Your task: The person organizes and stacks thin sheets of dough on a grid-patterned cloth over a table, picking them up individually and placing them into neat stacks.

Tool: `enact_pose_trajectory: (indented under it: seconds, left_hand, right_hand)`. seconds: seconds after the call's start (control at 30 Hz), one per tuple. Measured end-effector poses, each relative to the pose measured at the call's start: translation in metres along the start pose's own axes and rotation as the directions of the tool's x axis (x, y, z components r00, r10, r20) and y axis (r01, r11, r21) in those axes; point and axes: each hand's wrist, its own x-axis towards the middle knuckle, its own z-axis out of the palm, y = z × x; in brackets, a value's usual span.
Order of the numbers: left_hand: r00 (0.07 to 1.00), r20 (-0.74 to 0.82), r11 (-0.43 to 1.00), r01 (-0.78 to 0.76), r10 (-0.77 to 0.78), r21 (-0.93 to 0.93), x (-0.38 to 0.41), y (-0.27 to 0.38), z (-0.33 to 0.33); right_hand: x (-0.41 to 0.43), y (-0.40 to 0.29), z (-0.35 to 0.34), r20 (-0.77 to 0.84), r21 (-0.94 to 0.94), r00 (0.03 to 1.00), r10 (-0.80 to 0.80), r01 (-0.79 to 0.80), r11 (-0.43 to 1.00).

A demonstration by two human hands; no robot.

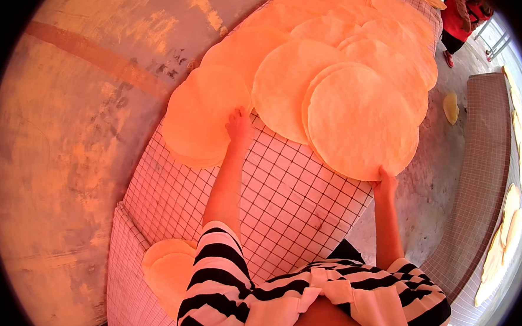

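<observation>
Thin, round flatbread-like sheets overlap in a large pile on a grid-patterned cloth (282, 186) covering a table. My left hand (240, 125) rests at the right edge of the left round sheet (204, 111), fingers curled over its surface; whether they grip it is unclear. My right hand (385, 182) pinches the near edge of the front right round sheet (362, 122), thumb on top and the other fingers mostly hidden beneath. Another sheet peeks out under that one on its left. Between my hands lies a middle round sheet (285, 89), partly covered.
More round sheets (171, 269) lie at the lower left beside my sleeve. At right stands another cloth-covered table (481, 174) bearing sheets (502, 246). One yellowish piece (451, 108) is on the concrete floor (433, 172). A person in red (461, 23) stands at the far right.
</observation>
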Motion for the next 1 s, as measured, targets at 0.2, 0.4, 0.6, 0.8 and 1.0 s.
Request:
enact_pose_trajectory:
  seconds: [0.2,0.4,0.6,0.8,1.0]
  left_hand:
    - [0.964,-0.149,0.975,-0.217,0.221,0.044,-0.097,-0.019,-0.022]
    - [0.947,-0.311,0.988,-0.04,0.085,0.149,-0.247,-0.121,-0.085]
    - [0.883,-0.356,0.873,0.41,-0.307,0.264,-0.411,-0.175,-0.14]
    - [0.769,-0.424,0.76,0.605,-0.479,0.238,-0.532,-0.167,-0.136]
    - [0.889,-0.241,0.875,0.438,-0.389,0.206,-0.548,-0.083,-0.105]
  right_hand:
    - [0.0,-0.008,-0.008,0.03,-0.075,0.999,0.037,-0.034,0.997]
    - [0.008,-0.013,-0.014,0.02,-0.17,0.999,0.026,-0.022,0.985]
    - [0.021,-0.026,-0.031,-0.043,-0.337,0.974,-0.223,0.196,0.921]
    - [0.06,-0.023,-0.041,-0.014,-0.538,0.979,-0.205,0.165,0.827]
    - [0.076,-0.03,-0.045,0.013,-0.562,0.99,-0.139,0.122,0.818]
